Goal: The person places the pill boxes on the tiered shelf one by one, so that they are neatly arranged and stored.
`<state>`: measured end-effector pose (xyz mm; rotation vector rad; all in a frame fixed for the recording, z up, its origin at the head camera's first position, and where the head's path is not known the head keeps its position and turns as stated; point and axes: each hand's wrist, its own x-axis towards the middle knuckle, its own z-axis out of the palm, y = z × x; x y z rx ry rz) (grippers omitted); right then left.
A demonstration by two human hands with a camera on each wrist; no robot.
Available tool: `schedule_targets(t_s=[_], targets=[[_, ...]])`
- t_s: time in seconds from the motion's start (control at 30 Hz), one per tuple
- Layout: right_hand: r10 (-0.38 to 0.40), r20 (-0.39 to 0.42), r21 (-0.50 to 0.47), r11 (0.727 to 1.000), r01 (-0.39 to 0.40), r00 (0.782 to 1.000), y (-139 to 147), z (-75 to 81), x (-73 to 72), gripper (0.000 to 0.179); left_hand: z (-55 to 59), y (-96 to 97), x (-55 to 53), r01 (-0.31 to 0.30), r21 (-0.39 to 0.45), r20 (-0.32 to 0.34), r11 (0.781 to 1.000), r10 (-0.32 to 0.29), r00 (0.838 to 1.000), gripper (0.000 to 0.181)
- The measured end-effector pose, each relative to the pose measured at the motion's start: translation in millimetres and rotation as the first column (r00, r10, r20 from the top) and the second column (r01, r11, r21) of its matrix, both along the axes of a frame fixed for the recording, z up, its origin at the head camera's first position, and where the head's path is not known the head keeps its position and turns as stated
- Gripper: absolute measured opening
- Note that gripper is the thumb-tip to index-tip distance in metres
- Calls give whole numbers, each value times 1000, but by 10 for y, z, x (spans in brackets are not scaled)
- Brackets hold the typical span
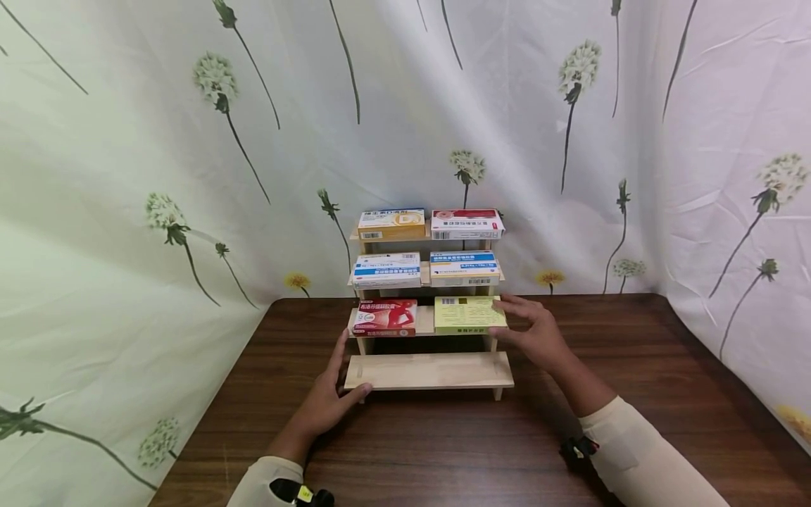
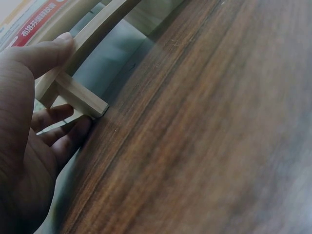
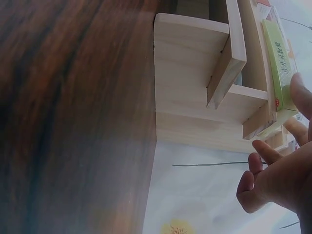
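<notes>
A stepped wooden rack (image 1: pixel 431 371) stands on the table, its bottom step bare. My left hand (image 1: pixel 326 405) grips the rack's lower left end. In the left wrist view the thumb (image 2: pixel 56 51) lies on the front board and the other fingers reach round beside the leg. On the step above, a red medicine box (image 1: pixel 384 317) lies at left and a yellow-green medicine box (image 1: pixel 465 315) at right. My right hand (image 1: pixel 541 334) pinches the yellow-green box's right end, thumb at the front and forefinger towards the back; its other fingers (image 3: pixel 247 187) are loosely bent.
Higher up lie a white-and-blue box (image 1: pixel 386 270), a blue, white and yellow box (image 1: pixel 464 267), an orange-and-white box (image 1: pixel 391 224) and a red-and-white box (image 1: pixel 467 223). A flower-printed curtain (image 1: pixel 405 162) hangs behind the brown wooden table (image 1: pixel 443 451).
</notes>
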<state>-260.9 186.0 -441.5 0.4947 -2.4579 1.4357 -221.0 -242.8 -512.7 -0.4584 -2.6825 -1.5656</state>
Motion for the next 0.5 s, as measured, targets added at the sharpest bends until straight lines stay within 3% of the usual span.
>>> schedule_targets(t_s=[0.3, 0.5], targets=[[8, -7, -24, 1000, -8, 1000, 47, -41, 3, 63, -15, 2, 22, 10, 64, -3, 998, -10, 1000, 113], [-49, -20, -33, 998, 49, 999, 92, -68, 37, 64, 35, 22, 66, -52, 86, -24, 995, 54, 998, 113]])
